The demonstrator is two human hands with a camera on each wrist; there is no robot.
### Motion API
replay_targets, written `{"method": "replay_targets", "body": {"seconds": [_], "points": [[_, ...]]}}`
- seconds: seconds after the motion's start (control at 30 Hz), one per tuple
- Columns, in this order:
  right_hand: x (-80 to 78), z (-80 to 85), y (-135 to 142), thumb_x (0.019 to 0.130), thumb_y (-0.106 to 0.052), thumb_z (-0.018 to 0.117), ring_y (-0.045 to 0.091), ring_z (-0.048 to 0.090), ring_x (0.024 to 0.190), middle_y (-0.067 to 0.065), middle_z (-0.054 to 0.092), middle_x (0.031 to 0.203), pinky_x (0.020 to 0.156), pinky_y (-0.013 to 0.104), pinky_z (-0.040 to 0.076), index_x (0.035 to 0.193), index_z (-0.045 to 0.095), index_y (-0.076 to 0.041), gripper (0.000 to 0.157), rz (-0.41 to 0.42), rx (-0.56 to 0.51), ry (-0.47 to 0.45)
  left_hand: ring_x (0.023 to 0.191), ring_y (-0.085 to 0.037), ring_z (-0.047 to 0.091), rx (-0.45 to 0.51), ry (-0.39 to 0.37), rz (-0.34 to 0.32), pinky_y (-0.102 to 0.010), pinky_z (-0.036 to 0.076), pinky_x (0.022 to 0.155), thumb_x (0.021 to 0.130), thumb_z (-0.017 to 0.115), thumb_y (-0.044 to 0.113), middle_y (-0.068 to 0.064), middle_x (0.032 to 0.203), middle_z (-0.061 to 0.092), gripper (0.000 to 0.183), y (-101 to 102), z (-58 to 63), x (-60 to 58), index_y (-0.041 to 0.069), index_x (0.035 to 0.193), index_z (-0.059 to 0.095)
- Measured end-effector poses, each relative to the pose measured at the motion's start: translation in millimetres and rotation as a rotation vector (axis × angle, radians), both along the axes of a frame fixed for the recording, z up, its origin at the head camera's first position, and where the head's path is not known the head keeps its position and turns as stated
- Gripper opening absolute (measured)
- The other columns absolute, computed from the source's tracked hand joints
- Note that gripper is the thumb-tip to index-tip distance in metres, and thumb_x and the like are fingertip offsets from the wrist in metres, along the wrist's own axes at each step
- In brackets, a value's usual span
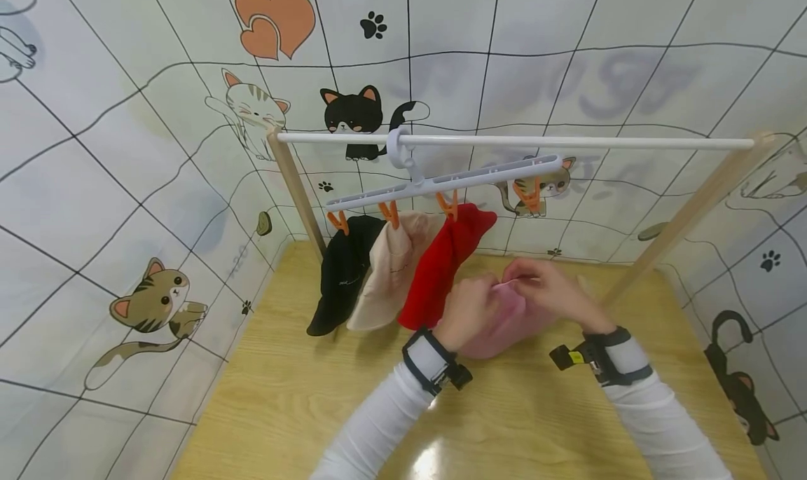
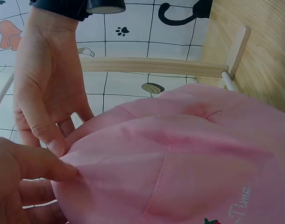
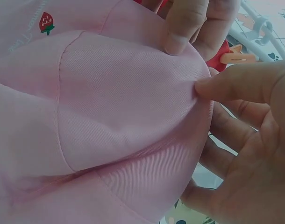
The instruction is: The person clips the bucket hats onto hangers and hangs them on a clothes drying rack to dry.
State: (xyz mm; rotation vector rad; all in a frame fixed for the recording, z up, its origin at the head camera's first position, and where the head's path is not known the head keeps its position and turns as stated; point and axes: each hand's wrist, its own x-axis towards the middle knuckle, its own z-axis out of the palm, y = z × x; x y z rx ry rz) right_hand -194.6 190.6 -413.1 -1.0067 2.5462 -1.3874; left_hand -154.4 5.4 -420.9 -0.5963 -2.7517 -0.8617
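Both hands pinch the folded crown edge of a pink bucket hat [image 1: 498, 333], held below the right half of a clip hanger [image 1: 466, 179]. My left hand [image 1: 465, 310] has thumb and fingers on the edge's left side. Close beside it, my right hand [image 1: 557, 291] grips the same edge between thumb and fingers. A small strawberry [image 3: 46, 22] and lettering mark the hat's side in the right wrist view. An orange clip [image 1: 528, 194] with nothing in it hangs above the right hand. Left of my hands, a red hat [image 1: 438, 277] dangles from another clip.
A cream hat [image 1: 387, 277] and a black hat [image 1: 343, 277] hang farther left on orange clips. The hanger hooks over a white rod [image 1: 567, 142] between wooden posts [image 1: 687, 214], tilting up to the right. Below lies a wood-grain tabletop [image 1: 284, 396]; cat-patterned walls surround it.
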Motion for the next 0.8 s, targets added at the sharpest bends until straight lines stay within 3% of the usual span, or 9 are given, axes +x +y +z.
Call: {"method": "replay_targets", "body": {"seconds": [0.3, 0.47, 0.6, 0.8], "points": [[0.3, -0.6, 0, 0.085, 0.015, 0.055, 0.025, 0.061, 0.093, 0.006, 0.066, 0.094, 0.084, 0.023, 0.047, 0.096, 0.066, -0.001, 0.022, -0.011, -0.003, 0.014, 0.065, -0.017, 0.061, -0.010, 0.034, 0.041, -0.024, 0.042, 0.049, 0.089, 0.063, 0.010, 0.000, 0.071, 0.063, 0.006, 0, 0.2, -0.2, 0.011, 0.085, 0.067], [-0.1, 7.0, 3, 0.088, 0.011, 0.056, 0.027, 0.062, 0.098, 0.006, 0.067, 0.097, 0.086, 0.028, 0.047, 0.099, 0.066, -0.002, 0.020, -0.017, 0.013, 0.001, 0.067, -0.018, 0.062, -0.017, 0.035, 0.044, -0.026, 0.044, 0.050, 0.091, 0.062, 0.011, 0.000, 0.074, 0.065, 0.008, 1, 2.9, -0.1, 0.012, 0.088, 0.069], [-2.4, 25.3, 12, 0.091, 0.005, 0.056, 0.029, 0.062, 0.101, 0.009, 0.068, 0.101, 0.086, 0.026, 0.046, 0.102, 0.066, -0.003, 0.017, -0.058, 0.033, -0.006, 0.068, -0.020, 0.062, -0.018, 0.045, 0.033, -0.027, 0.045, 0.052, 0.092, 0.061, 0.011, -0.002, 0.074, 0.065, 0.009, 1, 5.1, -0.2, 0.011, 0.088, 0.069], [-8.0, 67.4, 32, 0.098, -0.010, 0.055, 0.025, 0.059, 0.105, 0.016, 0.063, 0.115, 0.082, 0.021, 0.046, 0.117, 0.059, -0.001, 0.021, -0.200, 0.081, -0.042, 0.066, -0.019, 0.062, -0.039, 0.067, 0.031, -0.028, 0.045, 0.052, 0.092, 0.061, 0.011, -0.002, 0.076, 0.066, 0.009, 0, 4.6, -0.5, 0.010, 0.091, 0.070]]}}
